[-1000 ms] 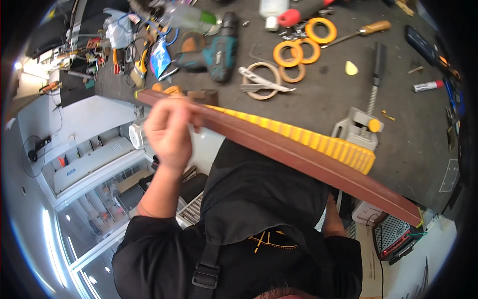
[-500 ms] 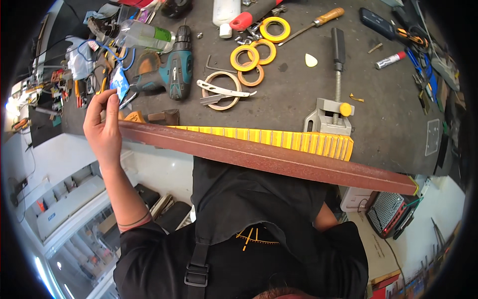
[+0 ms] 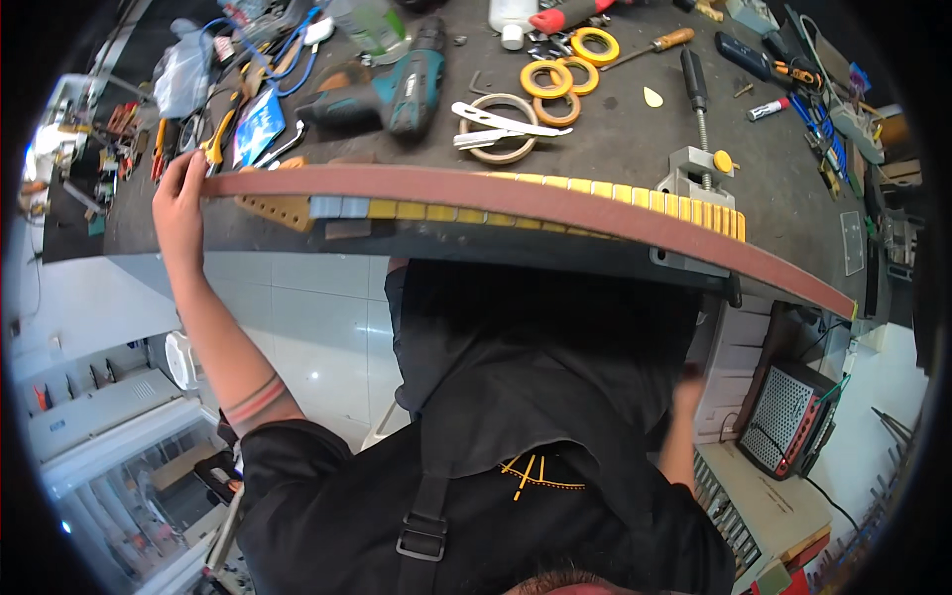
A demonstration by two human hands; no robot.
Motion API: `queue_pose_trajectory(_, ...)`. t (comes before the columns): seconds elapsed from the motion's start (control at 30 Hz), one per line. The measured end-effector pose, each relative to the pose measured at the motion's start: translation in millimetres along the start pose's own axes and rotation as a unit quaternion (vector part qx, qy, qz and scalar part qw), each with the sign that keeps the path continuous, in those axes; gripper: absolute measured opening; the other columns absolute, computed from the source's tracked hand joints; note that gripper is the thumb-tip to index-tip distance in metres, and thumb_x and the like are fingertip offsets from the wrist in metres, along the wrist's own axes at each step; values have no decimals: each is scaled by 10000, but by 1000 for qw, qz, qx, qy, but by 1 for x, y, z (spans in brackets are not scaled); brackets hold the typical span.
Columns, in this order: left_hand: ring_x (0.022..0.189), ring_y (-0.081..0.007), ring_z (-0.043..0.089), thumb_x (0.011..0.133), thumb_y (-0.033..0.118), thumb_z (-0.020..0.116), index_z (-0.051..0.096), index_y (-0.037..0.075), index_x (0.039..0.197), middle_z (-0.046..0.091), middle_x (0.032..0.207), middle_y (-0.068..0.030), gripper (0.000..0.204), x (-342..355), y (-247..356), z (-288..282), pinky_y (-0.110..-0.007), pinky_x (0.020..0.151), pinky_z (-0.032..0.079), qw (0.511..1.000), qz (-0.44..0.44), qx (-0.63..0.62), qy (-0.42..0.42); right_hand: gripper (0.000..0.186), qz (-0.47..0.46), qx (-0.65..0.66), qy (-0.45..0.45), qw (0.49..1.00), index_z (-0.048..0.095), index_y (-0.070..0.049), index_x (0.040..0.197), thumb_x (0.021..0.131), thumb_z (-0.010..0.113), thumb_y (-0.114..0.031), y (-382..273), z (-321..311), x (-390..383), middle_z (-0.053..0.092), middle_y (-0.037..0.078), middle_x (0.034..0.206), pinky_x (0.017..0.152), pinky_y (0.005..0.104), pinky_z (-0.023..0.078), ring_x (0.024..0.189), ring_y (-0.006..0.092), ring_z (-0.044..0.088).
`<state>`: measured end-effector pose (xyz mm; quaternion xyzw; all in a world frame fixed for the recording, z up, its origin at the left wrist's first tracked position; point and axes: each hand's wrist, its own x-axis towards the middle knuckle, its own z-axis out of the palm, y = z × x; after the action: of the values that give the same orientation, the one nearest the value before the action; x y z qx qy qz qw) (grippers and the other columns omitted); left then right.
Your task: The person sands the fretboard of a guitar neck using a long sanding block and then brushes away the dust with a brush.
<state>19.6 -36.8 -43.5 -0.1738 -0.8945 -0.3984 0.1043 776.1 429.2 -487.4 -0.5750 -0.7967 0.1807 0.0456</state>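
My left hand (image 3: 180,193) pinches the left end of a long, straight reddish-brown sanding beam (image 3: 416,186). The beam slants across the front of the workbench, its right end beyond the bench edge. Behind and partly under it lies a guitar neck (image 3: 585,188) with its fretboard covered in yellow tape between the frets. The neck's holed headstock (image 3: 278,210) shows beneath the beam near my left hand. Low beside my black apron is my right hand (image 3: 686,390), blurred, its fingers not clear. A grey clamp (image 3: 697,169) stands by the neck's right end.
On the dark workbench (image 3: 615,129) lie a teal cordless drill (image 3: 412,94), several tape rolls (image 3: 543,79), a white folding razor (image 3: 511,121), a wooden-handled screwdriver (image 3: 650,48) and a red-capped marker (image 3: 769,109). A speaker-like box with a grille (image 3: 793,421) stands at lower right.
The sanding beam has tilted, now showing a broad flat face, and more of the neck and headstock is visible. My right hand has come into view beside the apron. The whole view has shifted.
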Motion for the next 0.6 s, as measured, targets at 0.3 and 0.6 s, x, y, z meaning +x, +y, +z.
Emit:
queue_pose_trajectory(0.3, 827, -111, 665, 1004, 119, 644, 711, -32, 1203, 746, 982, -79, 259, 9, -52, 13, -246, 792, 513, 952, -15, -305, 3, 370, -146, 512, 270, 802, 609, 19, 1320, 1108, 476, -253, -260, -319, 138, 664, 144, 1267, 989, 366, 492, 1124, 218, 625)
queue_pose_trajectory(0.6, 803, -139, 644, 851, -65, 474, 708, -35, 1153, 692, 988, -94, 384, -8, -60, 7, -263, 776, 532, 955, -32, -289, 60, 240, -195, 570, 100, 792, 633, 7, 1191, 1022, 498, -96, -246, -301, 224, 678, 116, 1121, 987, 367, 521, 1064, 235, 666)
